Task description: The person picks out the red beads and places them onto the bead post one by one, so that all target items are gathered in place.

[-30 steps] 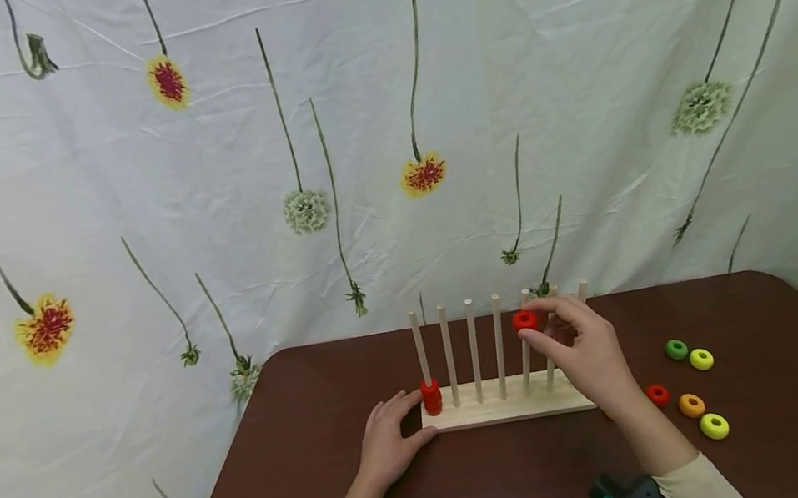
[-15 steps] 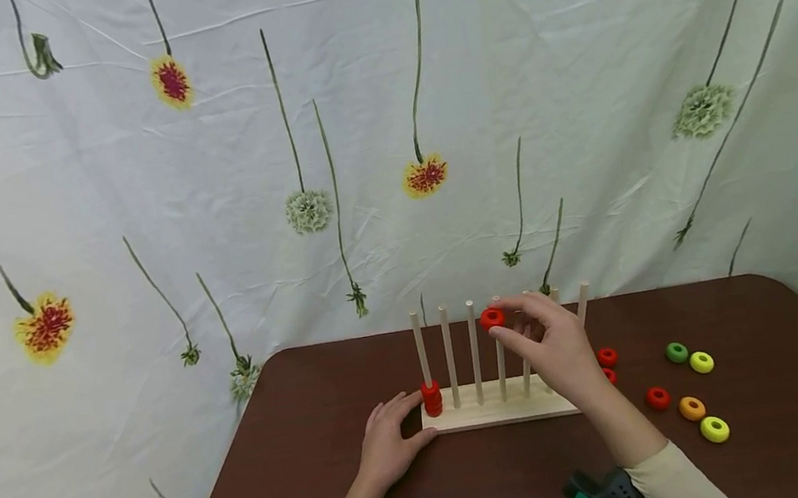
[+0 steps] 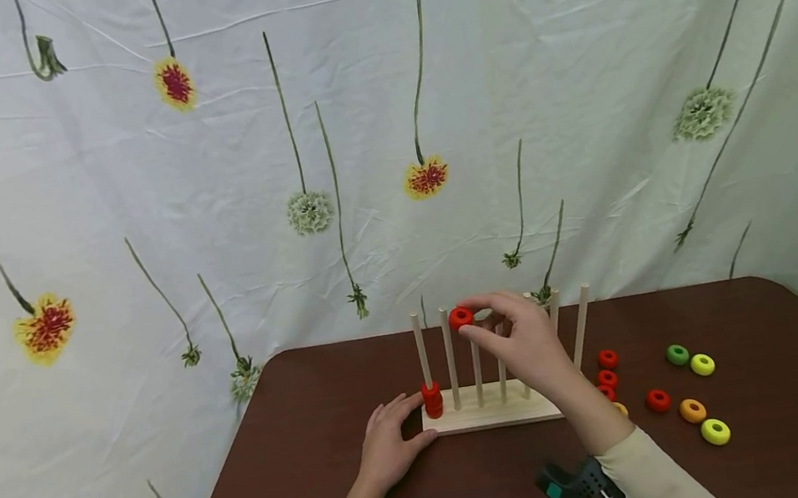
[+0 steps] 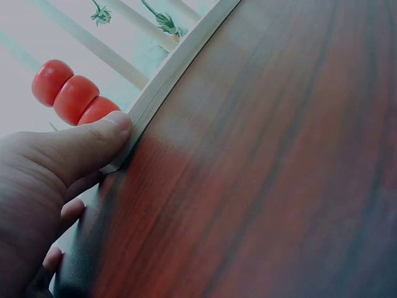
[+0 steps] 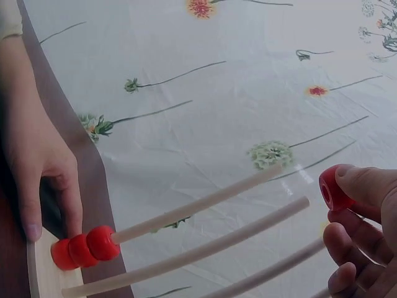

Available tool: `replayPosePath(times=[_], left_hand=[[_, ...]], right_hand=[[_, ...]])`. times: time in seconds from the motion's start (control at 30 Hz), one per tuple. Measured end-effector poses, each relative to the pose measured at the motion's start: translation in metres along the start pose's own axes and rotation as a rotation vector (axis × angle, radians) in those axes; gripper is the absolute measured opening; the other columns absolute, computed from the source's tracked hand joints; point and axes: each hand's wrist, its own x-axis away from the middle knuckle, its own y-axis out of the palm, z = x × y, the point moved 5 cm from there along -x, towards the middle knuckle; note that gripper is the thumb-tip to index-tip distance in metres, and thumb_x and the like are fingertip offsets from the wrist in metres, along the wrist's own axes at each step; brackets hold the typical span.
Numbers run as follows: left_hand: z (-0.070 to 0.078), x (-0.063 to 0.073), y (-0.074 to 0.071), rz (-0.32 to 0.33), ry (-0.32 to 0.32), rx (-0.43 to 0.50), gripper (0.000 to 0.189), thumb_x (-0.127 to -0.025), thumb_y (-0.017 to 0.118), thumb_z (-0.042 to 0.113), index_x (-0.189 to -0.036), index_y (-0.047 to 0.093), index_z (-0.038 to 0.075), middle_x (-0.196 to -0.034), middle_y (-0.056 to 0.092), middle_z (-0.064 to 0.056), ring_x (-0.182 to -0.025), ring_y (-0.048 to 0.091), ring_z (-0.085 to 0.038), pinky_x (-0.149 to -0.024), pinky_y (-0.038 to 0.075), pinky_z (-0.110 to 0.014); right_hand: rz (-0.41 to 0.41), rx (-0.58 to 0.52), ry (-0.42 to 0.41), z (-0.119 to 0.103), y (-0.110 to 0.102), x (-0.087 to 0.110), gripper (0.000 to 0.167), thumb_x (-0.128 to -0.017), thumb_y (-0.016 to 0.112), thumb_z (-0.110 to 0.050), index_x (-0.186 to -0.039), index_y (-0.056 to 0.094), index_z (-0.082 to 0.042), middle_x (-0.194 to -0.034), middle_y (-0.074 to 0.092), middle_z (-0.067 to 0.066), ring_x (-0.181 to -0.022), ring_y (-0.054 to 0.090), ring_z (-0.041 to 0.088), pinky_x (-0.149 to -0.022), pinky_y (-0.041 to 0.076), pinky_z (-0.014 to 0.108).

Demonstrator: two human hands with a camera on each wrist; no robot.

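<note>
A wooden peg rack (image 3: 489, 415) with a row of upright pegs stands on the table. My left hand (image 3: 392, 439) grips its left end, thumb at the front edge and fingers round the far side. Three red beads (image 4: 75, 96) are stacked on the leftmost peg, close by that thumb. Between thumb and fingertips my right hand (image 3: 525, 342) pinches another red bead (image 3: 461, 317), up at the height of the peg tops. In the right wrist view this bead (image 5: 335, 188) is tilted, its hole facing the pegs, a short way off the nearest peg tip.
Right of the rack, loose beads lie on the dark brown table (image 3: 785, 366): several red ones (image 3: 658, 400), a green one (image 3: 678, 354), yellow ones (image 3: 715, 432) and orange ones (image 3: 692, 411). A flower-printed cloth (image 3: 355, 145) hangs behind the table.
My right hand has carried the red bead leftward along the peg tops, from near the right-hand pegs toward the left ones. The left hand has stayed on the rack.
</note>
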Motion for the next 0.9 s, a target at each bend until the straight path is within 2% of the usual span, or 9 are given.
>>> replayPosePath(times=[0.13, 0.3, 0.53, 0.77, 0.9], left_hand=[[0.001, 0.0, -0.001, 0.001, 0.007, -0.003, 0.057, -0.085, 0.079, 0.033, -0.135, 0.063, 0.012, -0.137, 0.065, -0.007, -0.138, 0.051, -0.032, -0.12, 0.028, -0.061], [0.001, 0.0, -0.001, 0.002, 0.007, -0.002, 0.057, -0.084, 0.08, 0.033, -0.135, 0.064, 0.012, -0.136, 0.065, -0.007, -0.137, 0.051, -0.032, -0.119, 0.028, -0.062], [0.0, 0.0, 0.0, -0.003, 0.004, 0.009, 0.057, -0.084, 0.08, 0.033, -0.135, 0.064, 0.012, -0.136, 0.065, -0.007, -0.137, 0.051, -0.033, -0.119, 0.028, -0.063], [-0.001, 0.0, 0.0, -0.007, -0.006, 0.01, 0.057, -0.085, 0.079, 0.034, -0.135, 0.064, 0.014, -0.137, 0.065, -0.006, -0.138, 0.05, -0.032, -0.12, 0.027, -0.062], [0.0, 0.0, 0.0, -0.012, -0.007, 0.016, 0.057, -0.085, 0.079, 0.035, -0.135, 0.063, 0.014, -0.137, 0.065, -0.007, -0.139, 0.05, -0.033, -0.12, 0.026, -0.063]], right_hand=[[-0.019, -0.031, -0.014, -0.004, 0.006, -0.005, 0.029, -0.089, 0.076, -0.021, -0.118, 0.073, -0.021, -0.107, 0.068, 0.001, -0.074, 0.061, 0.013, -0.061, 0.053, 0.026], [-0.044, -0.09, -0.018, -0.007, 0.014, -0.01, 0.031, -0.089, 0.076, -0.019, -0.12, 0.073, -0.018, -0.108, 0.067, 0.004, -0.068, 0.064, 0.011, -0.058, 0.054, 0.026], [-0.092, -0.171, 0.055, -0.007, 0.025, -0.017, 0.032, -0.093, 0.072, -0.017, -0.124, 0.07, -0.022, -0.12, 0.064, 0.004, -0.061, 0.066, 0.013, -0.043, 0.039, 0.025], [-0.106, -0.181, 0.082, -0.012, 0.036, -0.024, 0.034, -0.091, 0.074, -0.015, -0.125, 0.07, -0.02, -0.125, 0.064, 0.007, -0.062, 0.068, 0.024, -0.045, 0.04, 0.024], [-0.113, -0.172, 0.09, -0.013, 0.04, -0.026, 0.035, -0.092, 0.073, -0.015, -0.126, 0.069, -0.02, -0.129, 0.062, 0.007, -0.059, 0.067, 0.019, -0.046, 0.041, 0.025]])
